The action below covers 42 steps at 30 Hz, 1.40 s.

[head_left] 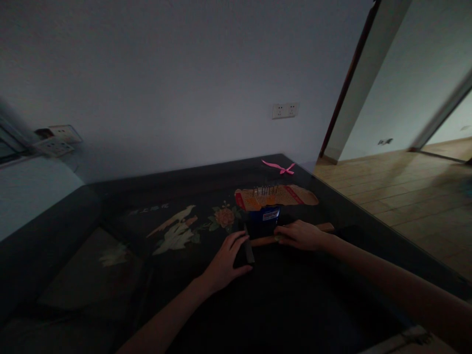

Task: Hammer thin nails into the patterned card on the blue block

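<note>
A hammer lies low over the dark table, with its dark metal head (249, 250) toward the left and its wooden handle (263, 241) reaching right. My left hand (224, 261) is at the head, its fingers on the far end and its thumb by the near end. Around the middle of the handle, my right hand (298, 235) is closed. Just beyond the hammer stands a blue box (271, 215) with a white label. Behind it is a flattened brown and red cardboard piece (291, 195), where several thin nails (265, 190) stand in a row.
A pink ribbon (283, 170) lies near the far corner of the table. The glossy black tabletop (177, 184) bears a painted bird and flower. A wall with sockets (285, 110) rises behind it. Tiled floor (372, 189) extends past the right edge.
</note>
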Tool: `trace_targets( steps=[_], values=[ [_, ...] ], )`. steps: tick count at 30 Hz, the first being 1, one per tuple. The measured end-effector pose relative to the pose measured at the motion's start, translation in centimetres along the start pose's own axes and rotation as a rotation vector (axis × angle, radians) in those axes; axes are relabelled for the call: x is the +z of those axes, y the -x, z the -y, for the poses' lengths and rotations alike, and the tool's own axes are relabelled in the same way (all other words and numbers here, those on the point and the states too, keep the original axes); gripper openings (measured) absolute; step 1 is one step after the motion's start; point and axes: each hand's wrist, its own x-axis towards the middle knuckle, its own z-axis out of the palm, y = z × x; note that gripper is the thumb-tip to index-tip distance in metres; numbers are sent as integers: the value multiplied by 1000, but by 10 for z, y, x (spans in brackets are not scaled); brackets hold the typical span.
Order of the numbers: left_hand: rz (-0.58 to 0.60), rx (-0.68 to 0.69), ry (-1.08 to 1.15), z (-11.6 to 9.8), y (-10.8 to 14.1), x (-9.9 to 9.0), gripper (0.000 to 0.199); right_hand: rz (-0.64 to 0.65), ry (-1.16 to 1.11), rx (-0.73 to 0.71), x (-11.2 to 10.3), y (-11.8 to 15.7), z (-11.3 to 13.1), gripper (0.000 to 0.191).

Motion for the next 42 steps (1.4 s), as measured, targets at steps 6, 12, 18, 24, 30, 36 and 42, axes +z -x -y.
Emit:
trace_targets(
  steps=[6,12,18,24,30,36,42],
  values=[
    [14,18,-31,5,-2,5,66,9,-1,-10,2,-3,-6,31],
    [38,6,-47,1,-2,4,60,9,1,-7,3,-4,-6,32],
    [66,-32,-69,2,-4,4,60,7,-12,-20,3,-8,-8,31],
    [57,-34,-87,3,-6,6,59,-6,-20,-39,1,-11,-12,31],
    [48,-45,-131,4,-11,8,58,-59,-36,-63,1,-12,-12,30],
    [9,-34,-165,5,-11,13,55,-123,-63,-48,8,-17,-13,29],
    [-9,-28,-146,9,-10,15,55,-170,-87,-30,17,-17,-13,26]
  ],
)
